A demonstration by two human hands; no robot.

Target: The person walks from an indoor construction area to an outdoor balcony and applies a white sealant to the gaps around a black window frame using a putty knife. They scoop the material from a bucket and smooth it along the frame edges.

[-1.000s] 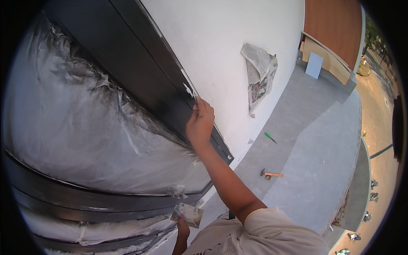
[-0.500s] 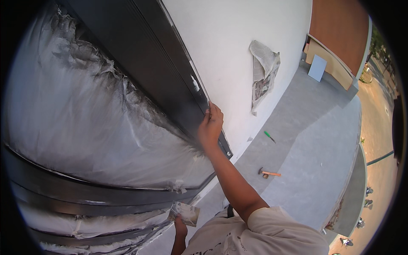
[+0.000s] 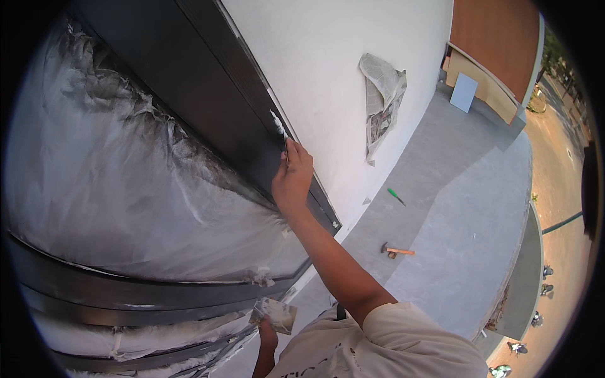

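Note:
My right hand [image 3: 293, 177] reaches up to the edge of a black frame [image 3: 249, 120]. Its fingers are pinched on a thin flat scraper, mostly hidden behind them. Just beyond the fingertips, a streak of white putty [image 3: 278, 122] lies on the black surface beside the white wall. Low and close to my body, my left hand [image 3: 268, 332] grips a square plate [image 3: 280, 315] smeared with greyish-white putty. Cloudy plastic sheeting [image 3: 145, 183] covers the panel left of the frame.
A hammer [image 3: 398, 251] and a green-handled tool [image 3: 396, 196] lie on the grey floor [image 3: 460, 233]. Plastic and paper [image 3: 382, 104] cling to the white wall [image 3: 309, 57]. A pale blue board [image 3: 464, 92] leans at the far end. Several motorbikes [image 3: 547, 290] stand below, beyond the floor's edge.
My right hand has moved left and slightly up along the frame, closer to the putty streak. The left hand with the plate stays nearly where it was. The view has shifted slightly.

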